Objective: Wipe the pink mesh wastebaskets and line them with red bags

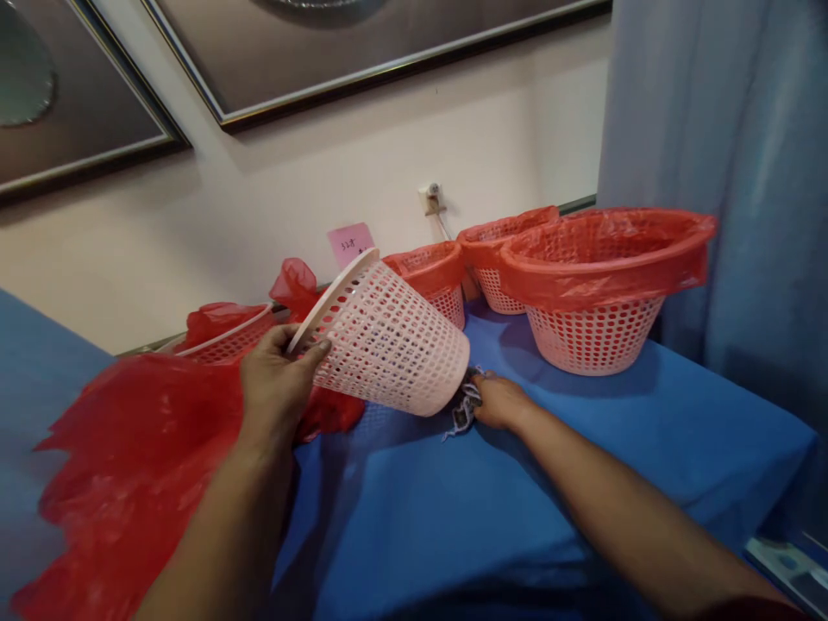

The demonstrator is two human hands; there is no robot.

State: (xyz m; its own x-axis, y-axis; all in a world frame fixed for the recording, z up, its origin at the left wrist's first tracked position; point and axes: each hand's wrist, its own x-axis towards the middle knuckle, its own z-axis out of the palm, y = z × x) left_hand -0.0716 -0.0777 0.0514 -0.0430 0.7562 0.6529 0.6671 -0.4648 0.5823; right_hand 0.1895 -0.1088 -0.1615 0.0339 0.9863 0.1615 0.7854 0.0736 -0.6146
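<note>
A pale pink perforated plastic basket [394, 345] is tilted on its side above the table, its rim towards the left and its base towards the right. My left hand [281, 366] grips the rim, thumb on the outside. By the base, my right hand [498, 398] is closed on a crumpled dark cloth [464, 410] with pale fringed edges, partly hidden behind the basket. Red plastic bags [155, 457] lie spread under and beside my left forearm.
Several baskets lined with red bags stand along the wall, the largest basket [595, 332] at the right. A bag-filled basket [226, 336] sits at the left. A blue cloth [401, 509] covers the table. Behind are a pink note [351, 241] and a wall socket [431, 197].
</note>
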